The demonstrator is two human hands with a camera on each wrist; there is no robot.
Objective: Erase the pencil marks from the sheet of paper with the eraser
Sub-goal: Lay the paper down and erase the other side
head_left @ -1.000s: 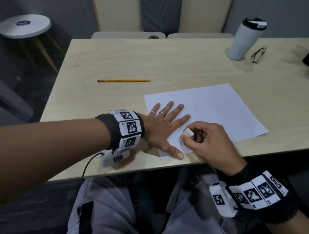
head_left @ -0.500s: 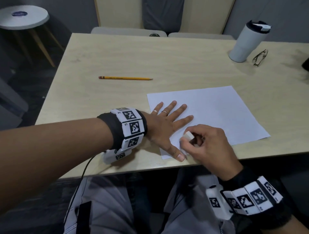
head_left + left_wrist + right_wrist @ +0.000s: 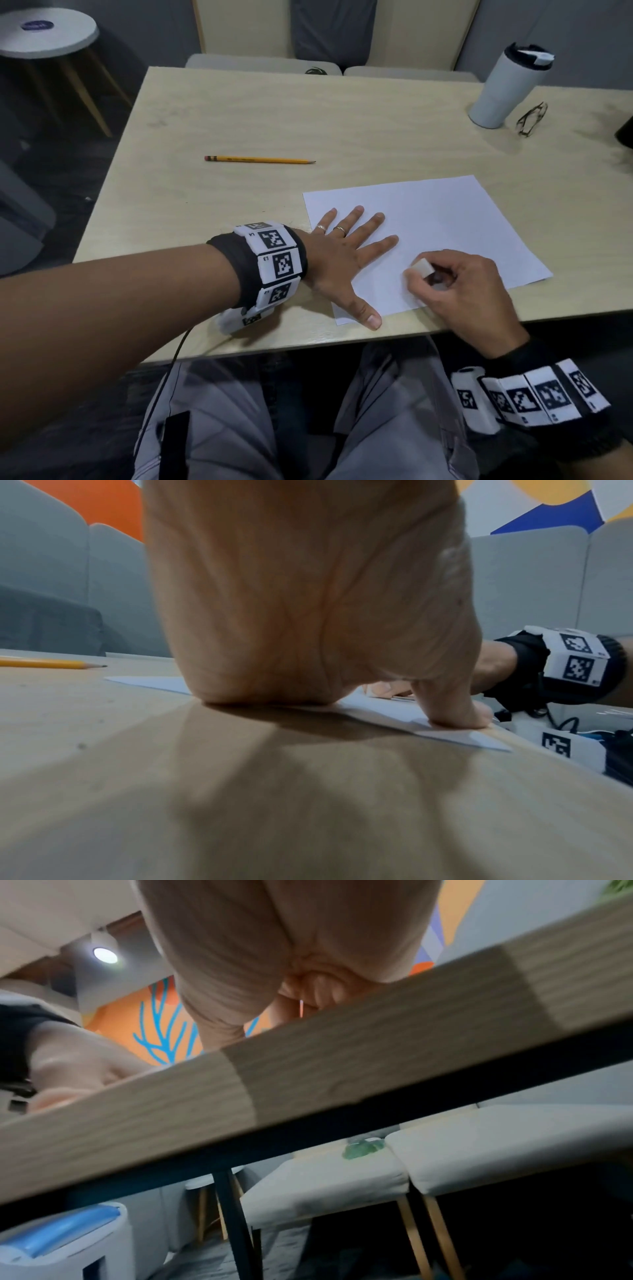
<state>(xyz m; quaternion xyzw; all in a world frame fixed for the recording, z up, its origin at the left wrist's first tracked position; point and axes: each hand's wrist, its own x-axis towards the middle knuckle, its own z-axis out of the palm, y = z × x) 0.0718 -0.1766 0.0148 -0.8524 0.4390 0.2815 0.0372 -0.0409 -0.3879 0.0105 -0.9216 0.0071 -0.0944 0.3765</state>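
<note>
Right hand over eraser's underside

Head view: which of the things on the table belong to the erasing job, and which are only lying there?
Belong to the job:
- sheet of paper, pressed flat by the left hand
- eraser, pinched in the right hand on the sheet

Only lying about:
- pencil, apart from the sheet
- tumbler
- glasses, beside the tumbler

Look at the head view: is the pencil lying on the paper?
No, the pencil lies on the bare table, apart from the paper.
</note>
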